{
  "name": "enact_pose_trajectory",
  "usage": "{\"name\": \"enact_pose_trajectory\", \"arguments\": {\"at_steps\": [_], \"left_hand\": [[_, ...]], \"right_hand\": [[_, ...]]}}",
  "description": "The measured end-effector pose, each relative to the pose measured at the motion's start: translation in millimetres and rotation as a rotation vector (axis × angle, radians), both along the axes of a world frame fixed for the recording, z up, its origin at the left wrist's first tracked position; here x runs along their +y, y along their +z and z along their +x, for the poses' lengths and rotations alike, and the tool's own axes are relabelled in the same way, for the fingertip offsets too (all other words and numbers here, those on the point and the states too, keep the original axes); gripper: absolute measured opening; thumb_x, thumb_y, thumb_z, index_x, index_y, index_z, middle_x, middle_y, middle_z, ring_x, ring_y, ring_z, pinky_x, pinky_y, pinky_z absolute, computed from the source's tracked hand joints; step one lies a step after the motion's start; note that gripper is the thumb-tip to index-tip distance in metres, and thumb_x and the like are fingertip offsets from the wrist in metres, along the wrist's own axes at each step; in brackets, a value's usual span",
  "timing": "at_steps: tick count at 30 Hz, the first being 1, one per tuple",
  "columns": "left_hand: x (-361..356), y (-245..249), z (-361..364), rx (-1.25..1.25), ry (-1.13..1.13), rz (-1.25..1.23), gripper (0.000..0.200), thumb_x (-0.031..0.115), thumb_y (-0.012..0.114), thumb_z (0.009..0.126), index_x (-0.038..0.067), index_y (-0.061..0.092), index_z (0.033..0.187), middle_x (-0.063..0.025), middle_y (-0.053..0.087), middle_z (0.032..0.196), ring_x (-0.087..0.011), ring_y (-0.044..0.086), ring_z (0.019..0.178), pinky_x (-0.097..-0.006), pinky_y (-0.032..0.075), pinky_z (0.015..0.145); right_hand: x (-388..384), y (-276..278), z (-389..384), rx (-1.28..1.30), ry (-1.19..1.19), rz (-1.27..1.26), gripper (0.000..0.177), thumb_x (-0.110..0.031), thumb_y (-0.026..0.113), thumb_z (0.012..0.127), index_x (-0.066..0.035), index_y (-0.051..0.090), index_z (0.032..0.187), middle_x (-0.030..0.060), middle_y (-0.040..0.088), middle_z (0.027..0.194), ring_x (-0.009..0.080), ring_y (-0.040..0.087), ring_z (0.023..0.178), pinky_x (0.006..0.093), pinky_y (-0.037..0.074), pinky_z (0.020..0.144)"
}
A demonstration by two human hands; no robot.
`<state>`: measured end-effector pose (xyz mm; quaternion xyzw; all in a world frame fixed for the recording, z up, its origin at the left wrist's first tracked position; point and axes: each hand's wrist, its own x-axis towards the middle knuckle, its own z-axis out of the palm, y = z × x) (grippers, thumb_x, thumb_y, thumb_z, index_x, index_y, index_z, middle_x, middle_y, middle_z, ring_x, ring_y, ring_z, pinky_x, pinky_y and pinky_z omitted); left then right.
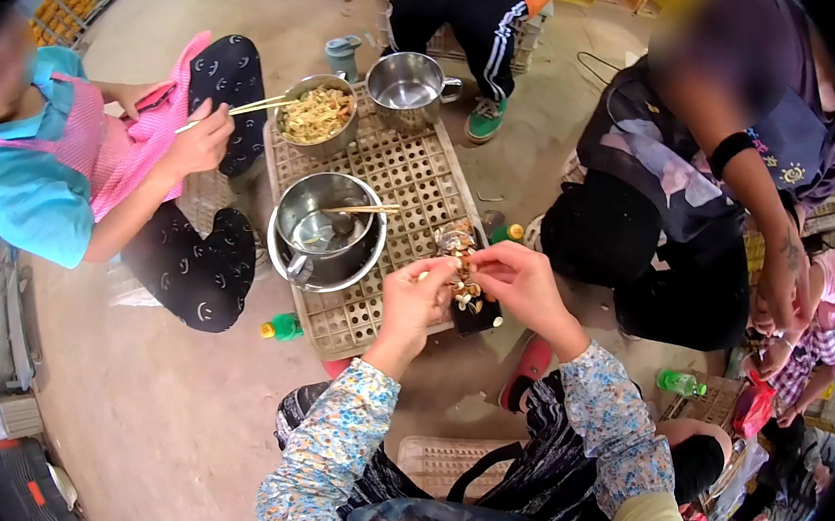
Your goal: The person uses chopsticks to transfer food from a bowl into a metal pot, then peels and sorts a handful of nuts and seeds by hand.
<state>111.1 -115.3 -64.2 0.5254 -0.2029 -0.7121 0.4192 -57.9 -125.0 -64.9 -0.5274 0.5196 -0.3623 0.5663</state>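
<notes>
My left hand is closed in a pinch, with a small pale piece, perhaps a nut kernel, at its fingertips. Close beside it, my right hand is also pinched; what its fingers hold is too small to make out. Between and just beneath the hands lies a pile of brown and whitish bits like nuts and shells. The pile rests on a dark flat object at the crate's right edge, partly hidden by my fingers.
An upturned plastic crate carries a steel pot with chopsticks, a noodle pot and another steel pot. A person with chopsticks sits left, others sit opposite and right. Green bottles lie around the crate.
</notes>
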Motion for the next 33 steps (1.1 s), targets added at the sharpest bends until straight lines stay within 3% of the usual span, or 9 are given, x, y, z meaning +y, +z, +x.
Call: {"name": "enact_pose_trajectory", "arguments": {"at_steps": [2, 8, 12, 14, 15, 20, 23, 27, 33], "left_hand": [[-0.1, 4.5, 1.4, 0.039, -0.006, 0.042, 0.016, 0.016, 0.064, 0.086, 0.002, 0.063, 0.092, 0.0028, 0.052, 0.066, -0.0018, 0.044, 0.053, -0.0151, 0.025, 0.039], [1.0, -2.5, 5.2, 0.264, -0.064, 0.076, 0.020, 0.020, 0.057, 0.090, 0.001, 0.060, 0.096, -0.0010, 0.054, 0.072, -0.0042, 0.044, 0.053, -0.0168, 0.027, 0.037], [-0.3, -2.6, 10.4, 0.834, -0.004, 0.102, 0.032, 0.020, 0.050, 0.093, -0.003, 0.055, 0.115, -0.0075, 0.059, 0.091, -0.0095, 0.055, 0.070, -0.0182, 0.045, 0.048], [1.7, 18.5, 5.3, 0.903, 0.162, 0.228, 0.037, 0.019, 0.041, 0.096, -0.004, 0.046, 0.124, -0.0145, 0.058, 0.107, -0.0202, 0.059, 0.092, -0.0291, 0.054, 0.076], [2.7, 12.2, 6.1, 1.092, 0.124, 0.162, 0.039, 0.018, 0.038, 0.096, -0.005, 0.043, 0.127, -0.0190, 0.054, 0.117, -0.0288, 0.055, 0.107, -0.0400, 0.045, 0.097], [5.7, 22.6, -1.6, 1.060, 0.121, 0.095, 0.043, 0.019, 0.035, 0.096, -0.005, 0.037, 0.131, -0.0215, 0.041, 0.134, -0.0332, 0.037, 0.128, -0.0448, 0.031, 0.108], [5.3, 24.9, -3.5, 1.077, 0.121, 0.056, 0.044, 0.020, 0.035, 0.096, -0.005, 0.035, 0.132, -0.0217, 0.036, 0.138, -0.0332, 0.031, 0.131, -0.0456, 0.025, 0.111], [4.9, 29.3, -5.5, 1.080, 0.103, 0.025, 0.048, 0.023, 0.033, 0.097, -0.004, 0.030, 0.136, -0.0204, 0.031, 0.142, -0.0313, 0.028, 0.133, -0.0437, 0.024, 0.111], [1.6, 27.1, -5.1, 1.085, 0.074, -0.040, 0.047, 0.024, 0.031, 0.097, 0.000, 0.029, 0.138, -0.0189, 0.030, 0.143, -0.0299, 0.032, 0.131, -0.0417, 0.026, 0.109]], "right_hand": [[-1.3, 6.0, 3.1, 0.309, 0.050, -0.540, 0.030, -0.003, 0.071, 0.073, -0.002, 0.065, 0.102, 0.0092, 0.062, 0.088, 0.0181, 0.064, 0.086, 0.0267, 0.050, 0.075], [0.4, 22.7, 6.2, 0.322, 0.056, -0.538, 0.019, -0.004, 0.069, 0.076, -0.005, 0.069, 0.094, 0.0081, 0.064, 0.083, 0.0182, 0.060, 0.076, 0.0286, 0.048, 0.066], [14.5, 101.0, 4.0, -0.112, -0.014, -0.267, 0.012, -0.004, 0.065, 0.080, 0.001, 0.069, 0.091, 0.0081, 0.067, 0.086, 0.0144, 0.061, 0.078, 0.0259, 0.048, 0.070], [40.5, 136.4, -5.4, -0.422, 0.262, -0.254, 0.011, -0.004, 0.069, 0.078, 0.002, 0.068, 0.086, 0.0134, 0.067, 0.087, 0.0202, 0.063, 0.079, 0.0301, 0.051, 0.070], [45.8, 137.3, 1.8, -0.806, 0.438, -0.311, 0.011, -0.004, 0.069, 0.078, 0.004, 0.068, 0.086, 0.0145, 0.066, 0.088, 0.0248, 0.063, 0.080, 0.0335, 0.052, 0.071], [63.9, 143.7, 25.4, -1.153, 0.727, -0.544, 0.015, -0.003, 0.055, 0.089, 0.006, 0.067, 0.090, 0.0206, 0.066, 0.089, 0.0364, 0.064, 0.084, 0.0357, 0.053, 0.066], [88.2, 159.9, 30.0, -1.154, 0.366, -0.394, 0.014, -0.003, 0.058, 0.087, 0.008, 0.066, 0.088, 0.0192, 0.065, 0.082, 0.0325, 0.064, 0.079, 0.0353, 0.052, 0.065], [33.4, 140.1, 6.2, 0.117, 0.181, -0.579, 0.017, 0.000, 0.067, 0.072, -0.003, 0.065, 0.088, 0.0093, 0.064, 0.084, 0.0238, 0.062, 0.076, 0.0309, 0.049, 0.065], [12.6, 70.2, 13.1, 0.387, 0.158, -0.562, 0.022, -0.001, 0.070, 0.068, -0.006, 0.065, 0.089, 0.0067, 0.053, 0.078, 0.0227, 0.054, 0.079, 0.0339, 0.045, 0.067]]}}
